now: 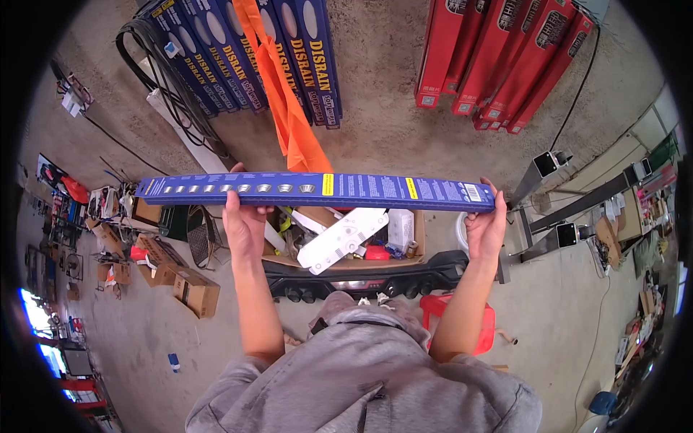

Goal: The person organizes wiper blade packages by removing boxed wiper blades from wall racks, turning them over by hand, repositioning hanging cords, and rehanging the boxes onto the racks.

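Observation:
A long, narrow blue box [361,189] with yellow labels, small pictures and a barcode is held out level, its printed side up. My left hand [247,220] is closed round it left of its middle, thumb on the near edge. At the box's right end my right hand [487,224] grips it, the fingers partly hidden beneath. Beyond the box, several blue packages [317,58] hang on the wall, with an orange cloth [289,115] hanging in front of them.
Red boxes [505,58] hang at the upper right. Below the blue box lie an open carton with a white plate [343,242], a black bumper part [317,280] and a red stool [485,328]. Metal posts [540,177] stand at right; brown cartons [195,292] at left.

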